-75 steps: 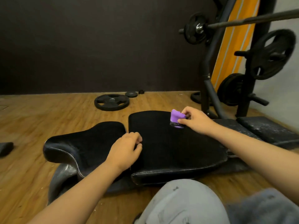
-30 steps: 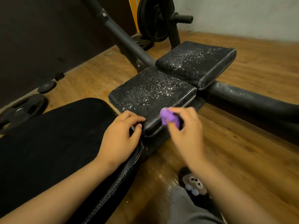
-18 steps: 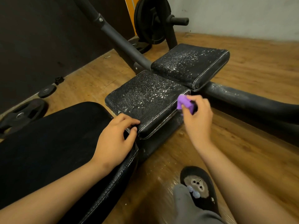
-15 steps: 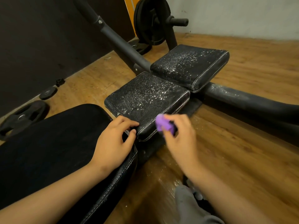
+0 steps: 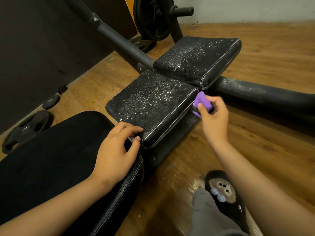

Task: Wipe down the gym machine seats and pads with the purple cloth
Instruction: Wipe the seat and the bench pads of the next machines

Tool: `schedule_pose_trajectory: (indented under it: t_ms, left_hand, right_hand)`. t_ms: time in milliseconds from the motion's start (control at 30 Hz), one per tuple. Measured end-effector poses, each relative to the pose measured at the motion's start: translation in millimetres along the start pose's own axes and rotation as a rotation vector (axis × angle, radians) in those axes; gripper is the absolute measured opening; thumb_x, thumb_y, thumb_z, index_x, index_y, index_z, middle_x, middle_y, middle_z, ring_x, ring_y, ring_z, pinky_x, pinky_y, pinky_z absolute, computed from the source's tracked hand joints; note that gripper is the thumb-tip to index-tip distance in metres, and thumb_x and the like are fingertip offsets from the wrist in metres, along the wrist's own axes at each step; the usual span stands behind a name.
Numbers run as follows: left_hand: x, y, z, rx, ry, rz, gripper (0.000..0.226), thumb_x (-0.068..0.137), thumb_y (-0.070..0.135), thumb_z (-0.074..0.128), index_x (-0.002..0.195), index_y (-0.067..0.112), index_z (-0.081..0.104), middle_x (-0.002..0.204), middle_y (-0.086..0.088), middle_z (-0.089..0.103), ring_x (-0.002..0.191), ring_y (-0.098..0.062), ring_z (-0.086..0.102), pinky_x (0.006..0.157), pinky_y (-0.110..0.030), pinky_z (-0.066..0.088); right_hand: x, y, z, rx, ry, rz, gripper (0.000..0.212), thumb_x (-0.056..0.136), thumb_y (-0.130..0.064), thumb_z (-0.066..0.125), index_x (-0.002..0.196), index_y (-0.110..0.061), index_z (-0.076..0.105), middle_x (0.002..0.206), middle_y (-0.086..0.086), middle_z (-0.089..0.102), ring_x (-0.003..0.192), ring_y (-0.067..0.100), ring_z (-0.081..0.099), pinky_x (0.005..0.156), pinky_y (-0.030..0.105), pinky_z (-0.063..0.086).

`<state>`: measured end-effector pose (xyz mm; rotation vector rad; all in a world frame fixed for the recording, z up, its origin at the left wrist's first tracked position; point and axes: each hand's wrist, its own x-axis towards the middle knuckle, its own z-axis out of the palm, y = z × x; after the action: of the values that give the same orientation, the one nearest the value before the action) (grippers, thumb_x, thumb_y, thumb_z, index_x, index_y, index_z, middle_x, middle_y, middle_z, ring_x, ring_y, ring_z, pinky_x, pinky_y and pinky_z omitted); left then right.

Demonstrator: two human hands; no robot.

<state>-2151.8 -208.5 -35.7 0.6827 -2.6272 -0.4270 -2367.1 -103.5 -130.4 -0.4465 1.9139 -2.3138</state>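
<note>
Head view, the only one. Item: right hand [image 5: 213, 116], fingers and thumb pinched round the purple cloth [image 5: 202, 101], which is bunched into a small wad at the fingertips. The wad sits against the side edge of the near pad [image 5: 150, 103], at the corner where that pad meets the far pad [image 5: 197, 60]. Item: both pads, black, with tops covered in bright droplets and judged not yet wiped. The far pad lies just beyond the right hand's fingertips. Item: left hand [image 5: 115, 150], palm down on the large seat [image 5: 51, 159], fingers bent with the tips at the near pad's closest corner. Whether it grips or merely rests cannot be told. Item: frame tube [image 5: 264, 94], speckled, beyond the right hand. Item: floor [image 5: 255, 150], glossy and seemingly wet beneath the right forearm, beside a slippered foot [image 5: 223, 189]. Hazards, as judgement: the tightly wadded cloth offers little face, so strokes may smear droplets instead of lifting them. Liquid pushed off the edge would drip to the floor and make footing slick. The wad could also catch in the gap between the pads.
</note>
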Motion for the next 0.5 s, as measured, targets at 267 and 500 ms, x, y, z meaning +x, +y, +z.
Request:
schedule_pose_trajectory:
  t_ms: [267, 500]
  left_hand:
    - [-1, -1, -2, -0.016, -0.011, 0.007, 0.030, 0.088, 0.029, 0.052, 0.112, 0.023, 0.068, 0.103, 0.017, 0.058, 0.100, -0.003, 0.056, 0.086, -0.032, 0.050]
    - [0, 0, -1, -0.019, -0.006, -0.009, 0.028, 0.088, 0.026, 0.052, 0.110, 0.023, 0.069, 0.102, 0.017, 0.057, 0.099, -0.003, 0.056, 0.085, -0.027, 0.047]
  right_hand:
    - [-66, -10, 10, 0.121, -0.224, 0.104, 0.027, 0.084, 0.011, 0.061, 0.093, -0.014, 0.055, 0.097, 0.005, 0.061, 0.082, -0.003, 0.059, 0.066, 0.006, 0.046]
    - [-60, -5, 12, 0.122, -0.105, 0.205, 0.020, 0.086, -0.002, 0.066, 0.086, -0.019, 0.054, 0.090, 0.003, 0.065, 0.081, 0.008, 0.061, 0.072, 0.015, 0.045]
